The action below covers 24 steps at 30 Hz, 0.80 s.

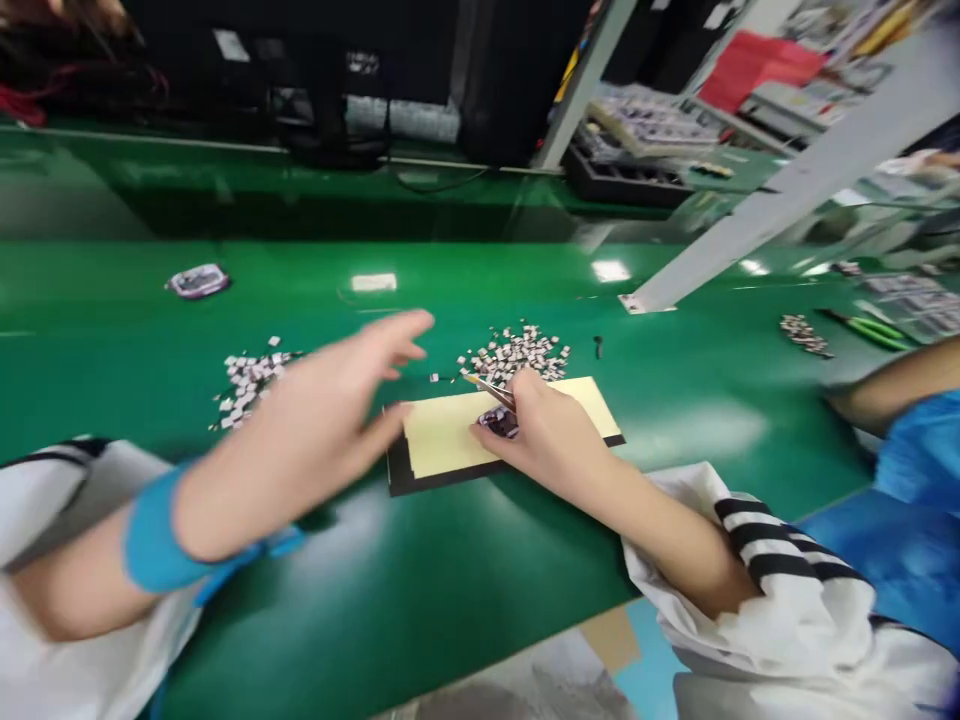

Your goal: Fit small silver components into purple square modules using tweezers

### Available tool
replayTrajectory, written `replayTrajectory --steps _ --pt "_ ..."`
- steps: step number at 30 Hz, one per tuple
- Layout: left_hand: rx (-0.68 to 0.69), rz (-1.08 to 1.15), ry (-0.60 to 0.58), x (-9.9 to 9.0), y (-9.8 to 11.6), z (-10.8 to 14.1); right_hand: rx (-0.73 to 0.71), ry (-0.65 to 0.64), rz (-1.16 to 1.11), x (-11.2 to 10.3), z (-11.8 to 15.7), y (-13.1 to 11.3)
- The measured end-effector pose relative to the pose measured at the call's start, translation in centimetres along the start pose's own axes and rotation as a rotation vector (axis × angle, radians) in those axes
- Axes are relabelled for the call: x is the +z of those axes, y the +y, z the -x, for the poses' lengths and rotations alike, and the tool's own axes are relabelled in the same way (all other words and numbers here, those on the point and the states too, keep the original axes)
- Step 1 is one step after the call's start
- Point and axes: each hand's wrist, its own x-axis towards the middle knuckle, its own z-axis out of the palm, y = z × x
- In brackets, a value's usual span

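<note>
My left hand (330, 400) hovers over the green table, blurred by motion, its fingers stretched and apart with nothing in them. A blue strap (159, 535) circles that wrist. Pinched in my right hand (544, 420) are tweezers (495, 392), their tips pointing left. Beside the thumb of this hand is a small dark part with white bits (499, 420); whether the hand grips it I cannot tell. Beneath lies a yellow sheet (446, 430) on a black board (401, 470). Just behind the sheet is a heap of small whitish pieces (517, 355).
Another pile of small pieces (247, 385) is partly behind my left hand. A purple-rimmed part (199, 281) lies at the back left. A grey post (720, 240) rises at right. Green-handled pliers (870, 328) and a co-worker's arm (900, 385) are at the right edge.
</note>
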Motion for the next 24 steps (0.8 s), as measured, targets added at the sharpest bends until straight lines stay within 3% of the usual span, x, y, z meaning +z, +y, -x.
replayTrajectory --steps 2,5,8,11,13,17,20,24 --pt "0.088 0.054 -0.143 2.8 1.7 0.4 -0.034 -0.003 -0.046 0.2 0.1 -0.3" --pt "0.015 0.163 -0.179 5.8 2.7 0.5 -0.004 -0.006 -0.281 -0.3 -0.1 0.7" --pt "-0.093 0.278 -0.129 7.1 2.7 0.1 0.054 0.021 -0.679 -1.1 -0.3 2.4" --pt "-0.064 0.227 -0.155 7.8 3.0 -0.5 0.055 0.065 -1.195 -1.2 -0.3 3.5" --pt "-0.025 0.122 -0.2 8.3 3.3 -0.9 0.042 0.046 -1.379 -0.9 -0.3 3.7" --pt "0.017 0.083 -0.205 8.8 3.2 -1.1 0.009 0.007 -1.381 -0.3 0.0 3.7" --pt "-0.019 0.244 -0.187 8.7 2.7 -1.0 -0.069 0.003 -1.427 -0.1 0.2 3.7" --pt "-0.086 0.42 -0.149 8.5 2.5 -0.8 -0.069 -0.049 -1.361 -0.2 0.0 3.6"
